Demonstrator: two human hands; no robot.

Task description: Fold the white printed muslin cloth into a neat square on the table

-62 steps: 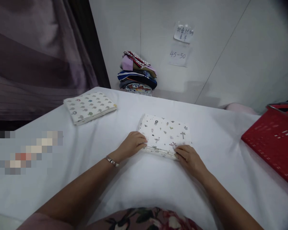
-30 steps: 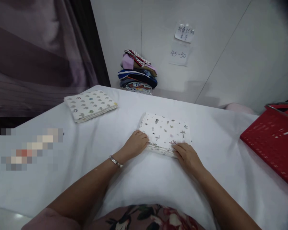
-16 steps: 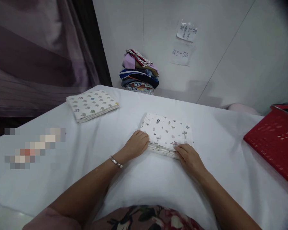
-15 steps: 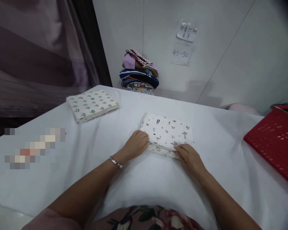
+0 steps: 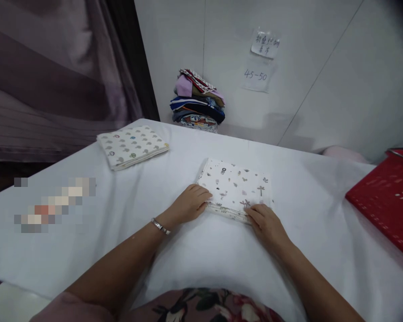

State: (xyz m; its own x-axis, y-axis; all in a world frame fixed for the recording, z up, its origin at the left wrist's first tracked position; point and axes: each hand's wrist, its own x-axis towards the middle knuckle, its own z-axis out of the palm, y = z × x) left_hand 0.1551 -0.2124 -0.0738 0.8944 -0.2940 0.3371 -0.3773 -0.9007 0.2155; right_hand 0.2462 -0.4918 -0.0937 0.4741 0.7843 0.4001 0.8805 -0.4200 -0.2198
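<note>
A white folded cloth (image 5: 237,183) printed with small palms, birds and leaves lies in front of me, its stacked layers showing along the near edge. My left hand (image 5: 191,202) is closed on the near left corner, fingers over the top and thumb by the front edge. At the near right corner, my right hand (image 5: 264,222) grips the same edge, with fingertips on the top layer. The undersides of both hands are hidden. Further back on the left rests a second folded cloth (image 5: 132,145), white with grey mushroom-like shapes.
The white-covered table (image 5: 221,255) reaches to a pale wall. A red basket (image 5: 386,192) stands at the right edge. Beyond the table rises a pile of folded clothes (image 5: 198,100). A blurred-out patch (image 5: 53,205) covers something at left; a curtain (image 5: 53,80) hangs behind.
The top layer's near edge has come down, so the folded cloth lies flatter. My left fingers have shifted slightly onto its top. The whole view has moved a little.
</note>
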